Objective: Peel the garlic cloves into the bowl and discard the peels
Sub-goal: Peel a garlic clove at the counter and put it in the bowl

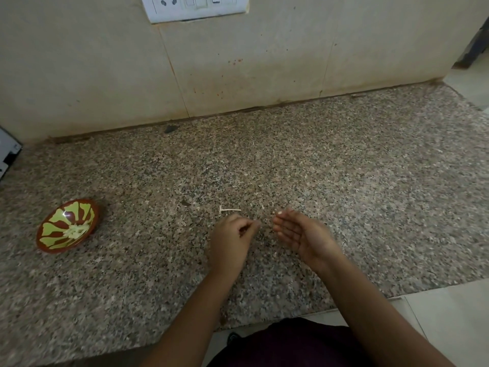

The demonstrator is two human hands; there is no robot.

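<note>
Granite worktop [344,168] is bearing a thin pale peel strip [230,210] lying crosswise right of the glazed bowl [57,229], left hand [232,239] clenching its fingers, contents impossible to tell, right hand [299,234] holding fingers released.

Bowl [67,225] is sitting left on table [344,168], garlic cloves [76,229] lying in it; peel strip [230,210] is lying mid-table, just beyond left hand [232,239].

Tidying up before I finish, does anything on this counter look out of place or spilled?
One thin pale scrap lies loose on the counter just beyond the left hand, outside the bowl. Reddish splatter marks the wall.
</note>
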